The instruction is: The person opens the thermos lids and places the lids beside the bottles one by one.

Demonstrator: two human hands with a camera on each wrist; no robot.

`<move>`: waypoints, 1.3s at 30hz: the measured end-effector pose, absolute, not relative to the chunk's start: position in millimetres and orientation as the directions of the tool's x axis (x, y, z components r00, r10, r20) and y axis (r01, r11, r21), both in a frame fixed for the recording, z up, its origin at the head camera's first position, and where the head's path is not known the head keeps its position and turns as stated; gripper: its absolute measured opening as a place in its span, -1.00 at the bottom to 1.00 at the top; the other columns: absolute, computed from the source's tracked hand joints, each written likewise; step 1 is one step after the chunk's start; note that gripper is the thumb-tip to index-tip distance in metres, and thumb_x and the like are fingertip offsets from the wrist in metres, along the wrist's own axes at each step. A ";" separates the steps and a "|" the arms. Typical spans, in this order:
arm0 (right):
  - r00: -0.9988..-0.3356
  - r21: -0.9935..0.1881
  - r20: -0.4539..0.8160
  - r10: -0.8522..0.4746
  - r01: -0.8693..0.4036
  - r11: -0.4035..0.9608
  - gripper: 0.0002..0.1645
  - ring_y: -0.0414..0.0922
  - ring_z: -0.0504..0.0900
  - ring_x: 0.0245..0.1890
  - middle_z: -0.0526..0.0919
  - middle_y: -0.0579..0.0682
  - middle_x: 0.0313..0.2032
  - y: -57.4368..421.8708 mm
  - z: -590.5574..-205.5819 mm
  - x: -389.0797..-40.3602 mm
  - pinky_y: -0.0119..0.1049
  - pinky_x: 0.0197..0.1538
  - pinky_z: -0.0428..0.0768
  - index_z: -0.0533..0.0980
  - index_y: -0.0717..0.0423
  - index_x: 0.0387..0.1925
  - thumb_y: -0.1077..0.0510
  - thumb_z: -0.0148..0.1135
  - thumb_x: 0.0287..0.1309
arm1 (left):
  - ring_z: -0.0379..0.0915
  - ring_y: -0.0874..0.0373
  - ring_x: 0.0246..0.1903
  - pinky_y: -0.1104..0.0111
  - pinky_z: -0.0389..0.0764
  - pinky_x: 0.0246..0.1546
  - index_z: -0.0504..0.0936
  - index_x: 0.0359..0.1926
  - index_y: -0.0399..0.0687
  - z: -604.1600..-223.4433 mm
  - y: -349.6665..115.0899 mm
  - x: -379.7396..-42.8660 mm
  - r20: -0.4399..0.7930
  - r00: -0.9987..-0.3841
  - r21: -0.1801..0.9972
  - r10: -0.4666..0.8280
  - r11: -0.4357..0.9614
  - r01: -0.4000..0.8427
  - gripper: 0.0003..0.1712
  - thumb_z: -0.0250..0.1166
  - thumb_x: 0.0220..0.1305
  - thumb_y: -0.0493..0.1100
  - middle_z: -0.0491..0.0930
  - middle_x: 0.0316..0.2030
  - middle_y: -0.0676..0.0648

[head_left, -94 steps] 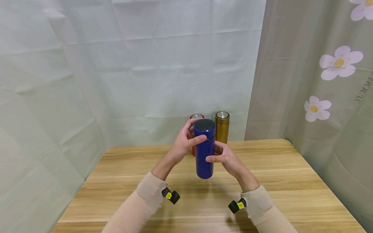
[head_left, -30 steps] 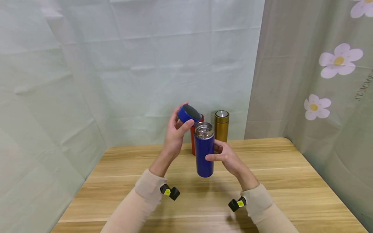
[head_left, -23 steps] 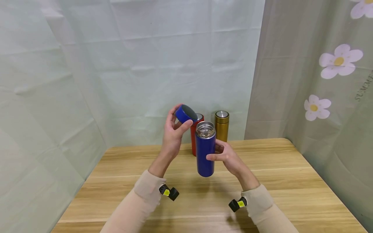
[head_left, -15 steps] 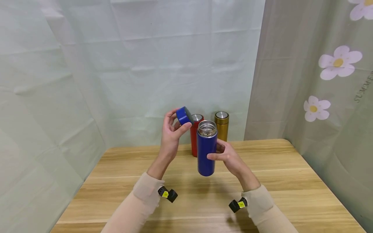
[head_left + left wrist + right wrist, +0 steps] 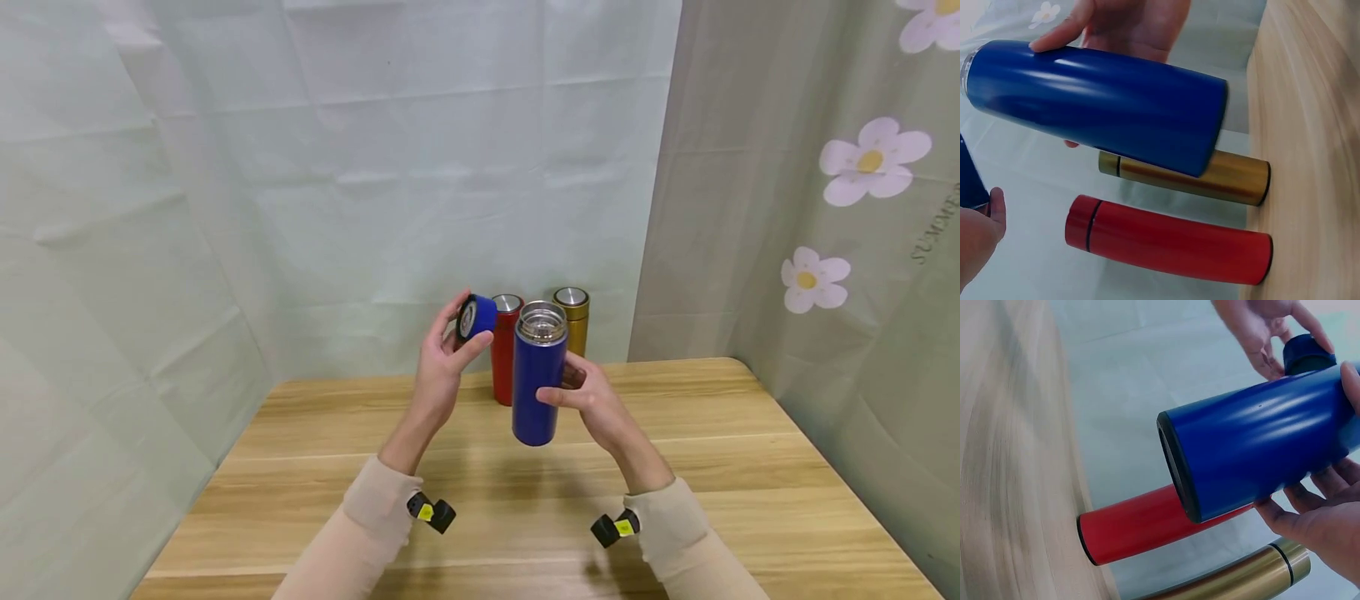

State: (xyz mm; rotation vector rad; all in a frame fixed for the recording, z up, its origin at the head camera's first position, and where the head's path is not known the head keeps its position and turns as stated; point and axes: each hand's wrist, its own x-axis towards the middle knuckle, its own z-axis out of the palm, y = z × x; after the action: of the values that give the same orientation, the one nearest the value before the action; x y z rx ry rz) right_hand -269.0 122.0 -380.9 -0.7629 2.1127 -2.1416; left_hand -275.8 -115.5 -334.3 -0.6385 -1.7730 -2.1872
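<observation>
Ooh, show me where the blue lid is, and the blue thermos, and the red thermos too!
Blue lid (image 5: 481,317): head view, on its blue side wall.
Blue thermos (image 5: 534,372): head view, on the middle of its body.
Red thermos (image 5: 1172,240): left wrist view, on its body, below the cap.

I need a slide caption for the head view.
Left hand holds a round blue lid, right hand an open cylindrical blue flask; red cylindrical flask and gold cylindrical flask stand behind.

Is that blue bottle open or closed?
Open: the blue bottle shows its uncovered metal mouth, and its lid is apart from it, held in the left hand.
</observation>
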 end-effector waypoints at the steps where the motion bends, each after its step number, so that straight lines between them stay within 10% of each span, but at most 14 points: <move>1: -0.882 -0.950 0.311 -0.354 -0.305 -0.075 -0.19 0.18 0.55 0.27 0.58 0.20 0.29 122.1 -380.5 -268.6 0.23 0.34 0.45 0.38 0.15 0.45 0.12 0.42 0.18 | 0.51 -0.02 0.20 0.33 0.61 0.17 0.33 0.54 0.12 -336.4 -115.0 -275.5 0.477 -0.876 0.864 0.076 -0.224 0.451 -0.22 0.38 0.37 -0.29 0.36 0.29 -0.14; 17: -0.913 -0.946 0.324 -0.246 -0.310 -0.094 -0.23 0.07 0.63 0.17 0.64 0.22 0.20 121.7 -379.7 -269.3 -0.03 0.25 0.57 0.41 0.21 0.42 0.18 0.44 0.21 | 0.48 0.03 0.27 0.36 0.51 0.28 0.43 0.45 -0.12 -370.4 -115.0 -274.2 0.409 -0.912 0.892 -0.023 -0.198 0.405 -0.26 0.46 0.28 -0.37 0.54 0.29 -0.17; 39: -0.954 -0.971 0.237 -0.185 -0.235 -0.030 -0.11 0.21 0.47 0.36 0.50 0.24 0.36 119.3 -384.9 -275.3 0.25 0.42 0.35 0.32 0.16 0.49 0.14 0.48 0.19 | 0.44 0.00 0.30 0.20 0.34 0.43 0.39 0.48 -0.18 -403.4 -149.2 -275.1 0.317 -0.948 0.948 0.000 0.013 0.317 -0.24 0.45 0.32 -0.28 0.52 0.31 -0.22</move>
State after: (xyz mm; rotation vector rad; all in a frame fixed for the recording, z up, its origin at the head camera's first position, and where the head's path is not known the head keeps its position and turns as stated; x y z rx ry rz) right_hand -275.3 119.3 -384.9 -0.4792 2.2129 -2.2296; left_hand -275.1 -149.2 -403.4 -0.3305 -2.0588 -2.0331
